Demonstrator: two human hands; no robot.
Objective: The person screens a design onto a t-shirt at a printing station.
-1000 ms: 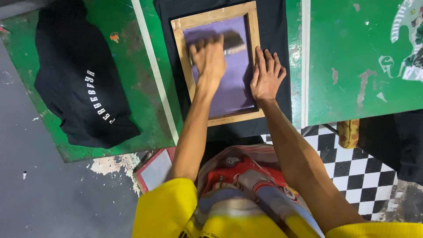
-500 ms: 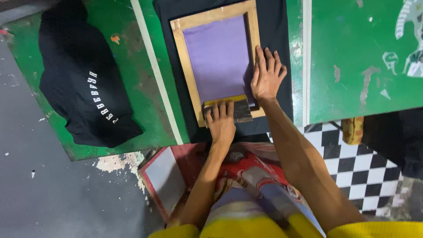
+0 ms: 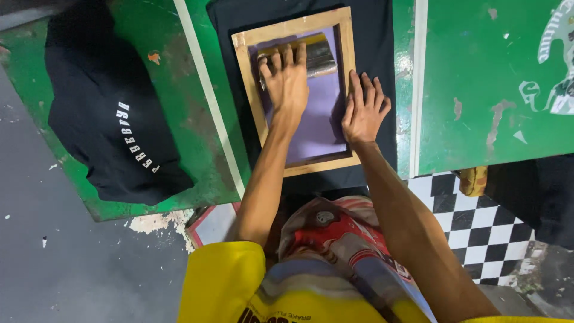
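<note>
Hands are working over a wooden-framed printing screen (image 3: pixel 293 90) lying flat on a black garment (image 3: pixel 373 36) spread across the green table (image 3: pixel 478 90). The person's left hand (image 3: pixel 287 81) is resting on a squeegee (image 3: pixel 317 57) at the far end of the purple mesh — fingers spread and curling over its wooden handle, pressing it down rather than closing into a fist. The right hand (image 3: pixel 363 107) is lying open and flat, palm down, on the right rail of the frame, fingers splayed toward the far side and partly touching the black cloth beside it.

Off to the left, on a second green board (image 3: pixel 197 119), a folded black shirt (image 3: pixel 107 113) with white lettering is sitting well apart from the screen. A pale strip is running between the two boards. Below the table edge, yellow sleeves (image 3: pixel 221 281) are showing at the person's shoulders, and a black-and-white chequered floor (image 3: pixel 478 221) is showing on the right — with grey concrete on the left.
</note>
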